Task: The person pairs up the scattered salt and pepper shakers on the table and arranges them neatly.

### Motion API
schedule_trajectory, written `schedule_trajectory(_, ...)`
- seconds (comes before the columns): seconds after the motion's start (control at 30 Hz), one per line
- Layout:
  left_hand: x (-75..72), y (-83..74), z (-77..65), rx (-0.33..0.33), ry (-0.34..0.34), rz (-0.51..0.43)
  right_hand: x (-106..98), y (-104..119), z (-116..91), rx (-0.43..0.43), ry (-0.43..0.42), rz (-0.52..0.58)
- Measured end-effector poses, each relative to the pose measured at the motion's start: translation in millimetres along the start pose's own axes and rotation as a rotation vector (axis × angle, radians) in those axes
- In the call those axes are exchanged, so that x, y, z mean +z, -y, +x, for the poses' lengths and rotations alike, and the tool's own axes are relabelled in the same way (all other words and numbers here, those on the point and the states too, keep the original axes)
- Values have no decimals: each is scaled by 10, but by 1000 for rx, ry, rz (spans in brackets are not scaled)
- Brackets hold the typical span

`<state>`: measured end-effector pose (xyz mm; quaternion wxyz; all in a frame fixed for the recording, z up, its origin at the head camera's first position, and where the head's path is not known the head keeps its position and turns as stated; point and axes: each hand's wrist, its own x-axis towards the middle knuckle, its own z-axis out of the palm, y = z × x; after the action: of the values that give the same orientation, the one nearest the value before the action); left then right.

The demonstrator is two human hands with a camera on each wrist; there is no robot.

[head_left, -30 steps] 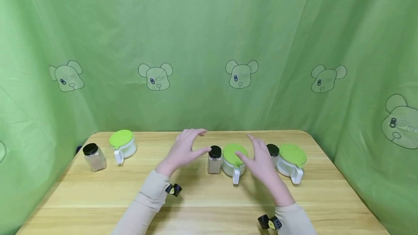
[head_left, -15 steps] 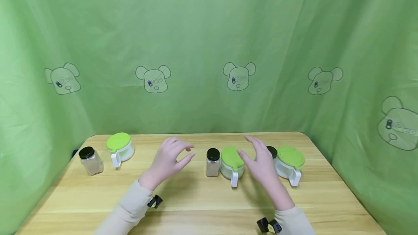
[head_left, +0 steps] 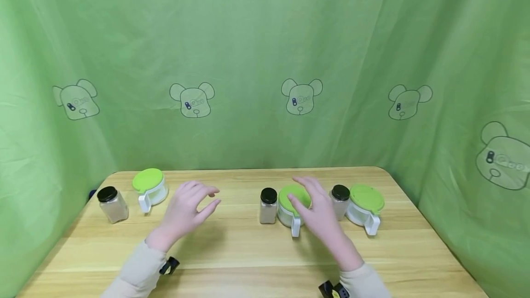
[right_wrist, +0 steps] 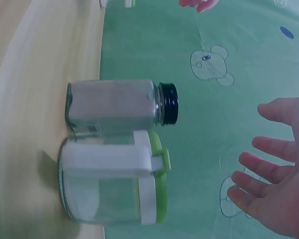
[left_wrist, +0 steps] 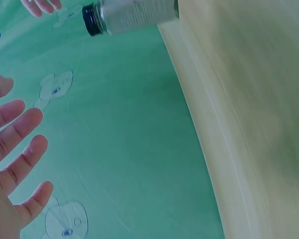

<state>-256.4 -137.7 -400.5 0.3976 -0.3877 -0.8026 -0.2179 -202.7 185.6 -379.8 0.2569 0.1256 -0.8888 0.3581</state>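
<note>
My left hand (head_left: 182,213) hovers over the table's left half, fingers loosely bent, holding nothing. To its left stand a glass jar with a green lid and white handle (head_left: 154,193) and a black-capped spice jar (head_left: 113,207). My right hand (head_left: 316,208) is in the air, fingers spread and holding nothing, overlapping the middle green-lidded jar (head_left: 290,217). Close beside that jar stands another black-capped spice jar (head_left: 267,210); the right wrist view shows this spice jar (right_wrist: 114,104) next to the handled jar (right_wrist: 104,194). Right of the hand are a third spice jar (head_left: 340,201) and a third green-lidded jar (head_left: 364,206).
The light wooden table (head_left: 248,247) has rounded back corners. A green curtain (head_left: 248,36) printed with bear heads hangs behind it and along both sides. A small dark wrist camera (head_left: 169,266) sits at the left cuff.
My left hand has moved left, away from the middle spice jar toward the left pair. The right hand has shifted slightly left over the middle green lid, uncovering more of the right spice jar.
</note>
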Motion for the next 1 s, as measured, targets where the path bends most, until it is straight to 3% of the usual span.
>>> schedule_trajectory(0.37, -199, 117, -212, -100, 45, 48, 194, 153, -78, -86, 80, 41)
schedule_trajectory(0.53, -250, 171, -270, -107, 79, 57, 273, 218, -114, -86, 117, 44)
schedule_trajectory(0.67, -278, 239, -327, -108, 105, 54, 375, 270, -139, -136, 138, 44)
schedule_trajectory(0.83, -304, 327, -399, -119, 102, 52, 483, 353, -153, -215, 175, 39)
schedule_trajectory(1.0, -358, 422, -448, -148, 81, 55, 583, 458, -131, -230, 225, 23)
